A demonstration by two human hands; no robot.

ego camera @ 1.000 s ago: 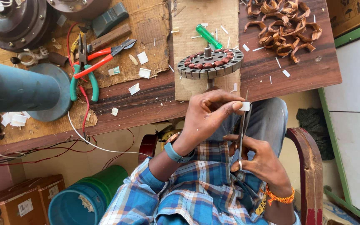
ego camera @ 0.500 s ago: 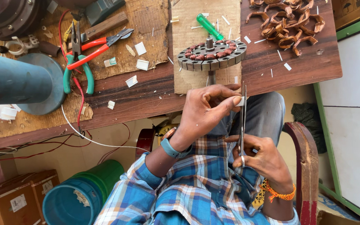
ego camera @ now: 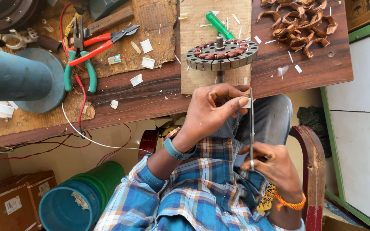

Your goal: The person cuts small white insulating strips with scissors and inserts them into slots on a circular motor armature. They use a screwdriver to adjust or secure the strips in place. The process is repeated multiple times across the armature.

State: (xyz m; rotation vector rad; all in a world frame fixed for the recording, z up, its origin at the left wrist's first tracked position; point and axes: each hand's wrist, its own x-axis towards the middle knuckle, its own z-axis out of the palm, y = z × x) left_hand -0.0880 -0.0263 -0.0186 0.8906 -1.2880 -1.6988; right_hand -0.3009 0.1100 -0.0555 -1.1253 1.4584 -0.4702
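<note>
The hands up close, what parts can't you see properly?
- Head view: the white slip is mostly hidden by the left hand's fingertips.
- Head view: the thin metal tool's lower end is wrapped inside the right hand.
- Head view: the winding core's stem is partly hidden behind the left hand.
- Head view: the blue cylinder is cut off by the left edge.

A single view from a camera worn on the person's head, looking steeply down over their own chest and lap; the checked shirt (ego camera: 193, 192) fills the bottom edge, close to the lens; the left hand (ego camera: 213, 113) and right hand (ego camera: 273, 164) sit near the middle, close below the camera; the wooden workbench (ego camera: 150, 92) runs across the upper part, farther off; the floor shows beneath the bench at lower left; no second view shares the scene.
</note>
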